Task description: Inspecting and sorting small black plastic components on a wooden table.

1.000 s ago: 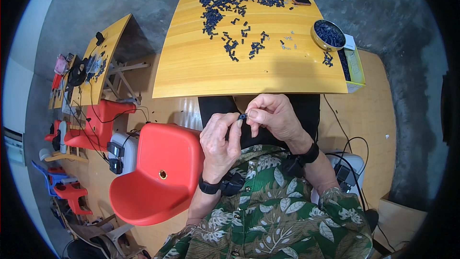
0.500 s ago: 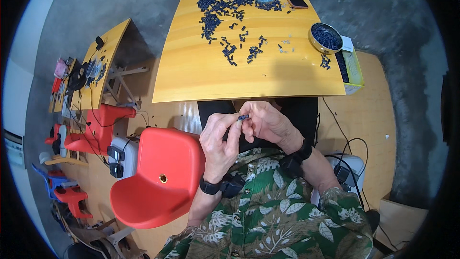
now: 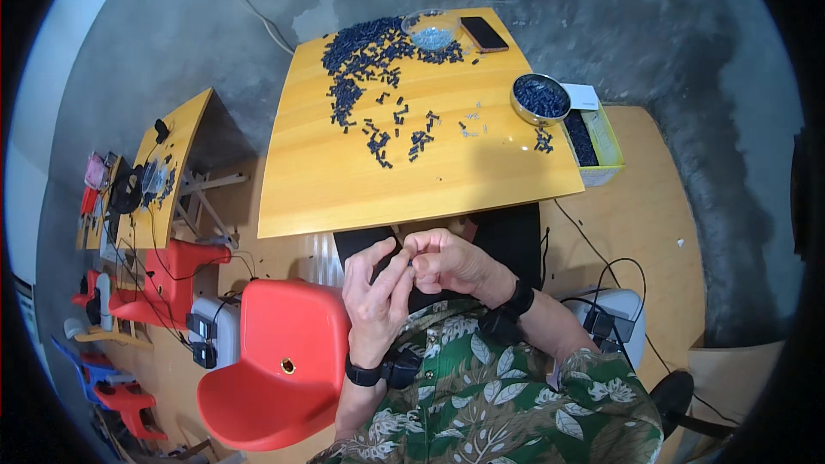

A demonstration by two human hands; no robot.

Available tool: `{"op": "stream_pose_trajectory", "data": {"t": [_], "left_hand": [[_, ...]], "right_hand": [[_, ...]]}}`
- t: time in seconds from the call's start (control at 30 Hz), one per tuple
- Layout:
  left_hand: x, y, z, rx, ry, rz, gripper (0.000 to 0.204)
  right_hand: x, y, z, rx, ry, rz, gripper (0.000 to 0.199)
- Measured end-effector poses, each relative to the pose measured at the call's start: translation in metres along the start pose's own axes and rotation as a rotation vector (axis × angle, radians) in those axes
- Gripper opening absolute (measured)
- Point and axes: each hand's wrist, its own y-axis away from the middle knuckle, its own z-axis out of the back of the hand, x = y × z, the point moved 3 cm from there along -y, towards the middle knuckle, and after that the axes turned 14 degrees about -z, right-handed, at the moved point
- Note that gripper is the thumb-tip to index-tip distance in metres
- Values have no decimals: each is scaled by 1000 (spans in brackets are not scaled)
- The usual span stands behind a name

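Observation:
My left hand point(image 3: 376, 296) and my right hand point(image 3: 454, 265) meet in front of my body, just off the near edge of the yellow table point(image 3: 361, 206). Their fingertips pinch together on a small dark plastic piece point(image 3: 411, 263), mostly covered by the fingers. Many similar dark pieces point(image 3: 365, 43) lie heaped at the far left of the tabletop, with looser ones trailing nearer. A metal bowl point(image 3: 540, 99) at the right is full of dark pieces. Farther back, a clear bowl point(image 3: 432, 33) holds small pale blue bits.
A phone point(image 3: 485, 34) lies at the far edge. Beside the metal bowl stands a yellow box point(image 3: 607, 142) with dark pieces inside. Several tiny clear bits point(image 3: 473, 120) are scattered mid-table. A red chair point(image 3: 296, 352) stands at my left; cables point(image 3: 601, 275) run across the floor at right.
My view has tilted, so the table and hands sit lower in the picture. The fingers have closed farther over the small dark piece, which now shows less.

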Motion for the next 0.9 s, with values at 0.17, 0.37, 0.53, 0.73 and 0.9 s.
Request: {"op": "stream_pose_trajectory", "data": {"t": [0.17, 0.37, 0.53, 0.73, 0.9], "left_hand": [[-3, -1, 2, 48, -118, -88, 23], [-2, -5, 1, 59, 41, -120, 19], [-2, -5, 1, 105, 54, -135, 17], [0, -3, -1, 115, 70, -165, 17], [2, -2, -3, 135, 127, -178, 15]], "right_hand": [[-1, 0, -1, -119, 139, 46, 20], [-3, 0, 2, -84, 293, 24, 35], [-7, -2, 6, 97, 196, -18, 37], [-9, -3, 8, 51, 189, -54, 41], [-11, -4, 5, 44, 166, -48, 37]]}}
